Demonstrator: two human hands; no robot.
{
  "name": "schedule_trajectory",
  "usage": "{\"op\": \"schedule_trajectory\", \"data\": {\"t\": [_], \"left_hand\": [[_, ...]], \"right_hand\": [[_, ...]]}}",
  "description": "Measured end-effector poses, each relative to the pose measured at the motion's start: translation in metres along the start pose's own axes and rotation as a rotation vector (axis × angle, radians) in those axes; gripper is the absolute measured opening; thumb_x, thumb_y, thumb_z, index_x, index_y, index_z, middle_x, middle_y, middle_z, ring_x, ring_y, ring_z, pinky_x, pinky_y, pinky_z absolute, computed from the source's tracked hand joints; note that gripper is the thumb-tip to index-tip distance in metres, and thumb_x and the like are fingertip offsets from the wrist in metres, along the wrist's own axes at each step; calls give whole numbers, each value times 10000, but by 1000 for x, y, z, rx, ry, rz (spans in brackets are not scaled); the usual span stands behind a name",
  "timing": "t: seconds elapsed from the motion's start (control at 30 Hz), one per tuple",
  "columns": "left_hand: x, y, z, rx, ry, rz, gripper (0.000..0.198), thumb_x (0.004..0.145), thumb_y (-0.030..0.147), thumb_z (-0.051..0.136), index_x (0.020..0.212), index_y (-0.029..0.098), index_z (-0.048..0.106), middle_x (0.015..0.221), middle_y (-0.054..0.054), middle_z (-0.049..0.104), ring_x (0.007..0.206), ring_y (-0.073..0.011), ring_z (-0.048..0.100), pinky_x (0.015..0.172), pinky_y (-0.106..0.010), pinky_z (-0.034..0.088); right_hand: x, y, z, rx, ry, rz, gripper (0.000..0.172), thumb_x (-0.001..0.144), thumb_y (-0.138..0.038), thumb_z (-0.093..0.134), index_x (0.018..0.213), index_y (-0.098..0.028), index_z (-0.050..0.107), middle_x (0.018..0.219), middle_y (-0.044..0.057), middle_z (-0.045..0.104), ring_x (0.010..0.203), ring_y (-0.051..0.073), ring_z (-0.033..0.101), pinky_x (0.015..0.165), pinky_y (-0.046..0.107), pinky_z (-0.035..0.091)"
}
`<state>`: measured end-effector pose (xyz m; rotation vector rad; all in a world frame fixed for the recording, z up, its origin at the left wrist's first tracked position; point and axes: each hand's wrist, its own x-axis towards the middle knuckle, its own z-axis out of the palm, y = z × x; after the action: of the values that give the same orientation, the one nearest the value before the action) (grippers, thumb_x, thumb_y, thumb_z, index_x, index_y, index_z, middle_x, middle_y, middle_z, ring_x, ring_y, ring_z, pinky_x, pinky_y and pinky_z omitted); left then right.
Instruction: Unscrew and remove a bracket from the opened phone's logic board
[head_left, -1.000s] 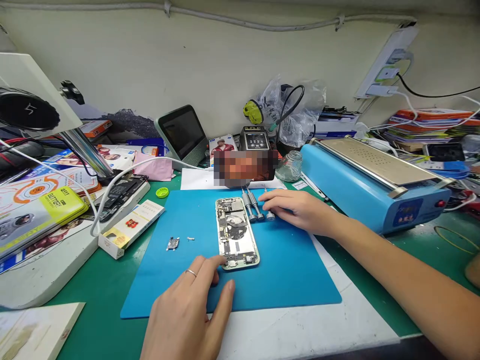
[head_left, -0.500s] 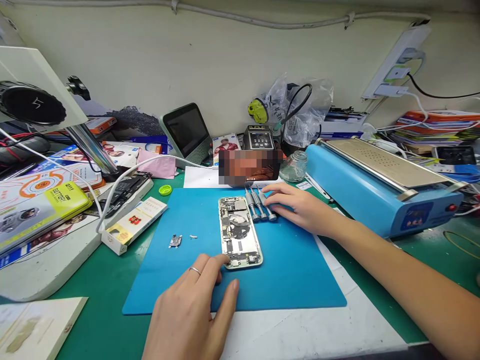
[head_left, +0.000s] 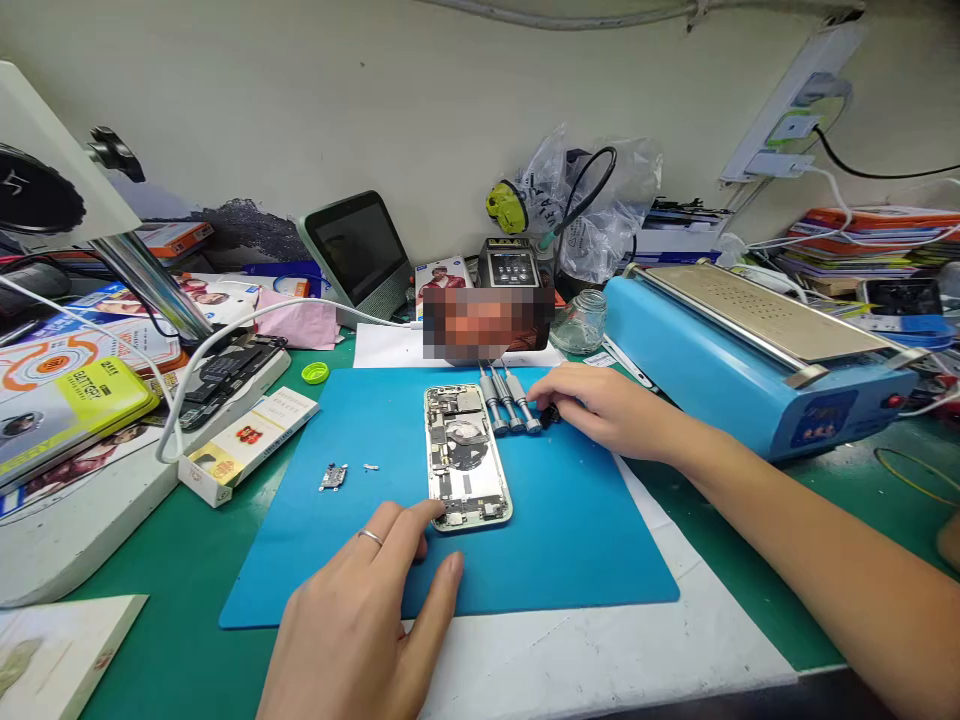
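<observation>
Blue mat (head_left: pixel 585 540) is carrying everything I am handling, and the opened phone (head_left: pixel 466 455) is lying near its middle, insides up. The phone's long axis is running from the mat's near edge toward its far edge, leaning slightly left at the top. I am resting my left hand (head_left: pixel 360 620) flat at the mat's near edge, fingers loosely spread and gripping nothing, with one fingertip (head_left: pixel 421 518) touching the phone's near left corner. The phone is therefore lying ahead of that hand and a little to its right. My right hand (head_left: pixel 607 410) is lying palm down toward the mat's far right, fingers curled low and pointing left at three grey screwdrivers (head_left: pixel 511 402). These are lying side by side just beside the phone's far right edge, parallel to its length. A small dark piece (head_left: pixel 551 414) is showing under those fingertips, and I cannot tell whether they are pinching it or only covering it. The left hand is the one in contact with the phone, and the right is nearer the tools. Two small loose parts (head_left: pixel 332 476) are sitting left of the phone, apart from both hands.
</observation>
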<state>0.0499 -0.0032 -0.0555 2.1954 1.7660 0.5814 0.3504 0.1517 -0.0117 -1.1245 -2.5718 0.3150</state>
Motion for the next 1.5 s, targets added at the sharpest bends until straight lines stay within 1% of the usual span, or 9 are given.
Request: {"op": "schedule_trajectory", "data": {"t": [0.2,0.4,0.7,0.83,1.0,1.07,1.23,1.37,1.5], "left_hand": [[-2,-1,0,6,10,10,296,1118,472,476,1315,358,665,1022,39,696,685,-158,681,582,-264,539],[-2,0,1,12,9,4,289,1121,463,464,1316,365,653,1024,48,693,674,-164,671,587,-277,543],[-2,1,0,18,-5,-5,292,1129,458,464,1348,373,638,1056,62,694,689,-142,687,601,-283,533],[-3,1,-1,16,6,6,289,1135,462,467,1355,372,632,1052,71,695,626,-128,654,598,-299,509],[-3,0,0,11,2,-3,302,1139,470,452,1367,376,627,1065,73,709,626,-127,650,603,-308,502],[-3,1,0,16,0,-9,302,1138,472,453,1361,379,634,1067,70,709,620,-127,655,596,-305,502],[-2,1,0,-5,1,-9,311,1135,473,453,1363,369,636,1083,58,702,648,-115,673,592,-279,516],[-2,1,-1,30,8,0,300,1129,461,468,1355,368,643,1072,57,713,657,-130,692,595,-279,523],[-2,2,-2,41,7,9,301,1129,445,473,1354,341,644,1083,41,728,609,-125,678,590,-281,514]], "right_hand": [[-1,0,-4,5,-60,50,259,940,-152,491,930,-219,740,912,82,795,822,251,730,727,351,539],[1,-4,-4,10,-83,91,257,946,-169,487,980,-217,737,887,76,789,777,245,716,707,339,511],[1,-1,-9,17,-90,176,260,926,-176,474,970,-224,726,881,61,803,791,241,739,702,325,516],[0,1,-13,21,-118,203,248,919,-205,483,967,-222,726,900,66,806,794,241,740,700,325,516],[0,0,-15,19,-165,226,205,895,-262,537,964,-222,726,940,77,803,823,259,736,694,337,502],[-1,-3,-16,21,-193,224,214,897,-293,549,986,-218,728,978,86,800,842,268,733,697,348,505],[-5,-6,-22,31,-273,181,251,845,-348,656,1047,-229,746,1098,97,772,974,303,724,807,392,550],[-6,-5,-24,35,-302,166,219,856,-354,672,1025,-232,739,1075,93,755,960,299,717,803,399,556],[-5,-2,-20,31,-262,137,142,890,-358,650,923,-236,716,1009,83,751,903,281,707,776,388,540]]}}
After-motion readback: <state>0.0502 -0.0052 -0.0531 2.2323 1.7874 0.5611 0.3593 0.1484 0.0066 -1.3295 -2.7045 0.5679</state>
